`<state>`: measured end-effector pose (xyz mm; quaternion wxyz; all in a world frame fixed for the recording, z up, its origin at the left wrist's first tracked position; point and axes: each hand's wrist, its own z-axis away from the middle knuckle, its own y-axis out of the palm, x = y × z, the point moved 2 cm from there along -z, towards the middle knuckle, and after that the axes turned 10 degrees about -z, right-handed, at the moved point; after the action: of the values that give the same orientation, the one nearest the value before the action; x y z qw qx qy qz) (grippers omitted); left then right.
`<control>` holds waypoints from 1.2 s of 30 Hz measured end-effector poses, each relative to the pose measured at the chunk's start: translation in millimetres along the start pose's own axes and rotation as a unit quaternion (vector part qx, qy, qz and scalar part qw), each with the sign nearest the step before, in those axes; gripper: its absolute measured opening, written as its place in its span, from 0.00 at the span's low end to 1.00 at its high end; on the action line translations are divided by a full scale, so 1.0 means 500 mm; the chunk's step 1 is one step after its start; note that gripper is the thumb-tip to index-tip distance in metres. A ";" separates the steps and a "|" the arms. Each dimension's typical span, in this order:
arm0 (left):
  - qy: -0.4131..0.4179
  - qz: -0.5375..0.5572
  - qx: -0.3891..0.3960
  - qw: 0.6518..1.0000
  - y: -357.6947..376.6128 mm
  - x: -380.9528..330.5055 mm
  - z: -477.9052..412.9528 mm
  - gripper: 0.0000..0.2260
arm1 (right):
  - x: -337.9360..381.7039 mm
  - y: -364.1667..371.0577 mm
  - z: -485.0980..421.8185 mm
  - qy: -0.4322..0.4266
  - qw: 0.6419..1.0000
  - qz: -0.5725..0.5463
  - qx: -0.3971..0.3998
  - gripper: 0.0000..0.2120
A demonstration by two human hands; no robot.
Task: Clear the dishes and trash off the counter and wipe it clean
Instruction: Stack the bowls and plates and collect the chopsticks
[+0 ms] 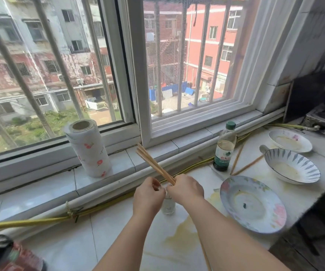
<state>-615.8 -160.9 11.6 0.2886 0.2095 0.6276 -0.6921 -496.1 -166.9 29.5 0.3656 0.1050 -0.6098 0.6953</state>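
Wooden chopsticks (155, 165) in right hand (187, 187)

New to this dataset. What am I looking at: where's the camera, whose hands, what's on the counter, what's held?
There is no machine here. A person works with bare hands, and the single picture comes from a camera worn on their head, looking forward and down.

The right hand grips a bundle of chopsticks that point up toward the window. The left hand is curled beside their lower end, over a small clear glass; I cannot tell what it holds.

On the counter are a flowered plate, a striped bowl, a white bowl, loose chopsticks, a green-capped bottle and yellow stains. A paper towel roll stands on the sill.
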 end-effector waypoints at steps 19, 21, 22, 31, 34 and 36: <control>-0.161 0.294 -0.015 0.942 0.031 0.088 0.004 0.06 | -0.209 0.092 0.060 0.213 0.977 0.002 0.006 0.12; -0.168 0.293 -0.020 0.941 0.037 0.105 0.014 0.07 | -0.212 0.089 0.061 0.207 0.978 -0.008 0.006 0.12; -0.173 0.294 -0.027 0.940 0.038 0.113 0.018 0.07 | -0.209 0.086 0.062 0.199 0.980 -0.017 0.004 0.11; -0.179 0.278 -0.036 0.943 0.104 0.103 0.076 0.04 | -0.161 -0.012 0.052 0.050 0.992 -0.101 -0.055 0.07; -0.150 0.254 0.019 0.955 0.143 0.059 0.104 0.05 | -0.174 -0.048 0.045 0.036 0.989 -0.123 -0.071 0.06; -0.130 0.246 0.058 0.959 0.172 0.016 0.114 0.06 | -0.201 -0.073 0.038 0.035 0.983 -0.159 -0.088 0.06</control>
<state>-560.9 -222.5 -50.7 0.5169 0.2820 0.4725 -0.6558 -407.0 -223.0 2.7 0.5004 0.1431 -0.6308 0.5755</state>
